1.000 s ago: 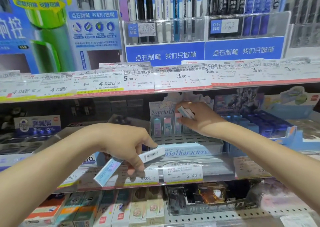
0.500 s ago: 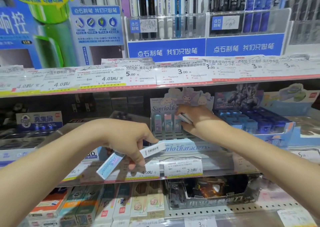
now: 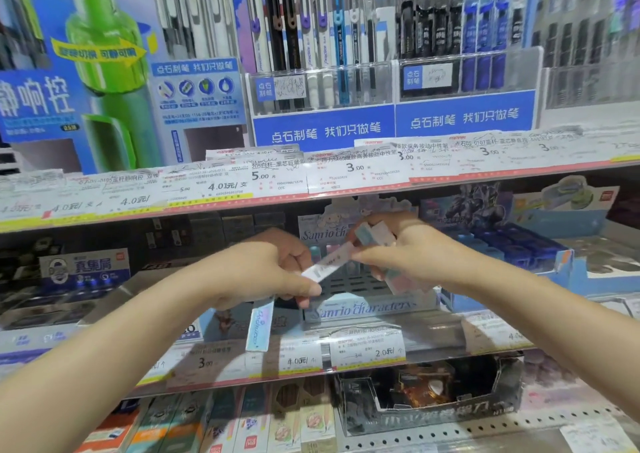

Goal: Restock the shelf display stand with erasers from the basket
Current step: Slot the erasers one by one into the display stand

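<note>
Handover: left hand [image 3: 263,272] pinching erasers [image 3: 327,265]; right hand [image 3: 398,255] gripping several. Pass one cleanly, slot upright into display stand [image 3: 367,309].

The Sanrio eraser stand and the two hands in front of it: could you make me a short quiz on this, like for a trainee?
1. True or false: the left hand holds two long erasers, a white eraser angled up to the right and a pastel eraser hanging down.
2. What is the right hand doing? A) resting empty on the shelf B) pinching the tip of the white eraser while holding other erasers C) pulling out a pen
3. Fill in: the price tag below the Sanrio stand reads ___ yuan.

Key: 1 true; 2 B; 3 2.0
</note>
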### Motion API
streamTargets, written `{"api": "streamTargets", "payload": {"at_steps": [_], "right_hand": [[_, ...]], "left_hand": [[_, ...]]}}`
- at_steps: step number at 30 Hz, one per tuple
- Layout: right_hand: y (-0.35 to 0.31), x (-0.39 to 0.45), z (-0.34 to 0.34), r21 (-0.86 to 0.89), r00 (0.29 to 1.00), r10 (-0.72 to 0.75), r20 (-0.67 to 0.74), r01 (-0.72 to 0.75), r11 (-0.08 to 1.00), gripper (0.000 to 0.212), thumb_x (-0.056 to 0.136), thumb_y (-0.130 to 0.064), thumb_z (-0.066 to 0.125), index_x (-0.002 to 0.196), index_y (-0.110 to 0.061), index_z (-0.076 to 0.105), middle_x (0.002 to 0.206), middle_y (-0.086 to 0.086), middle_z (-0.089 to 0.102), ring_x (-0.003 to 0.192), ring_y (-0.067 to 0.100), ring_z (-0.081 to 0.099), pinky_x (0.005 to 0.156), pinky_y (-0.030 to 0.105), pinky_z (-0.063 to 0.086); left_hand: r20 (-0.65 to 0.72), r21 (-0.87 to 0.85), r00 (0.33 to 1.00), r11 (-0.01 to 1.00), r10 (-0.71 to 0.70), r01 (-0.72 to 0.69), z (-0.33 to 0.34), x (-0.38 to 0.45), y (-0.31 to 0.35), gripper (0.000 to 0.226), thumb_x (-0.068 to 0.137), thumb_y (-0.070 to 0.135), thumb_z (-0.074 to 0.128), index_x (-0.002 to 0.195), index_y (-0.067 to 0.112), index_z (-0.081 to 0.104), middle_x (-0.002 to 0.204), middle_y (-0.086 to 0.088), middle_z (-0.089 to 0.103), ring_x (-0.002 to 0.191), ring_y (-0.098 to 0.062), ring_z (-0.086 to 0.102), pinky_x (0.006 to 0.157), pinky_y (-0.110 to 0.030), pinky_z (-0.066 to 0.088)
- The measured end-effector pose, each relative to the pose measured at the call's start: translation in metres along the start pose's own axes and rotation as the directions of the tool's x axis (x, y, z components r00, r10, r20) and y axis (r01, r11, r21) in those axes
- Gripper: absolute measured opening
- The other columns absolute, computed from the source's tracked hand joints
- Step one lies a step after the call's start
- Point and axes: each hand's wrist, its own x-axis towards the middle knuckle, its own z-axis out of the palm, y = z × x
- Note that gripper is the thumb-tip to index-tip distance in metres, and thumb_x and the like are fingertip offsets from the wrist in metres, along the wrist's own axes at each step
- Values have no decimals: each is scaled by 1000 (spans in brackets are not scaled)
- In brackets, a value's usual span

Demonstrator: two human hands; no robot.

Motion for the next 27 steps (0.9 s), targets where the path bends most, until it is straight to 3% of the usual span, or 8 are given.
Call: {"api": "streamTargets", "payload": {"at_steps": [4, 7, 10, 14, 17, 20, 22, 27], "right_hand": [[-6, -1, -2, 203, 989, 123, 78, -137, 970, 26, 88, -42, 55, 89, -18, 63, 51, -6, 57, 34, 10, 32, 33, 13, 23], [-4, -3, -5, 375, 987, 108, 122, -147, 915, 31, 84, -47, 54, 83, -18, 66, 56, -4, 60, 39, 7, 41, 33, 16, 26], [-6, -10, -8, 486, 972, 159, 173, -225, 845, 30, 84, -41, 57, 84, -13, 68, 47, -5, 58, 33, 3, 40, 29, 14, 24], [1, -13, -2, 476, 976, 204, 78, -217, 852, 21, 87, -23, 58, 75, -12, 71, 41, -6, 49, 39, 13, 23, 34, 17, 18], [14, -9, 9, 494, 982, 182, -50, -134, 859, 20, 84, -17, 58, 66, -15, 67, 44, -4, 47, 51, 18, 21, 41, 20, 19], [22, -8, 20, 502, 990, 109, -93, -48, 863, 19, 80, -17, 61, 63, -18, 68, 49, 1, 51, 55, 25, 26, 48, 32, 21], [24, -9, 24, 442, 998, 53, -40, -30, 896, 14, 78, -24, 63, 68, -17, 71, 53, 5, 55, 56, 29, 29, 52, 40, 22], [12, -6, 2, 242, 985, -20, -169, 61, 968, 14, 86, -14, 60, 81, -1, 60, 54, 7, 53, 34, 12, 37, 32, 16, 25]], "left_hand": [[-262, 52, 957, 992, 128, -118, 5, 7, 9, 12, 75, 25, 74, 73, 19, 64, 67, -2, 72, 56, -14, 60, 56, -31, 49], [-368, 105, 913, 984, 176, -147, 8, 10, 11, 11, 78, 23, 72, 71, 19, 64, 63, -2, 65, 56, -18, 54, 53, -27, 42], [-400, 91, 892, 977, 212, -192, 11, 10, 14, 20, 78, 20, 71, 63, 25, 59, 52, 7, 56, 45, -4, 45, 46, -14, 34], [-430, -282, 902, 943, 41, -177, 16, 16, 14, 16, 68, 9, 80, 69, 18, 67, 59, 8, 67, 50, 2, 57, 52, -9, 43], [-309, -638, 946, 760, -102, -126, 17, 18, 16, 12, 71, 4, 75, 80, 9, 70, 69, -4, 71, 54, -5, 62, 48, -11, 45], [-221, -777, 959, 627, -179, -62, 17, 18, 19, 3, 76, 3, 69, 79, 5, 71, 60, -2, 69, 44, -4, 56, 42, -12, 42], [-255, -723, 952, 687, -170, -71, 17, 20, 16, 6, 76, 1, 69, 74, 6, 71, 60, -1, 67, 47, -5, 58, 44, -13, 44], [-198, -490, 980, 867, -11, -89, 8, 16, 17, 12, 72, 1, 73, 73, 13, 74, 62, 3, 71, 54, -1, 60, 53, -8, 42]]}}
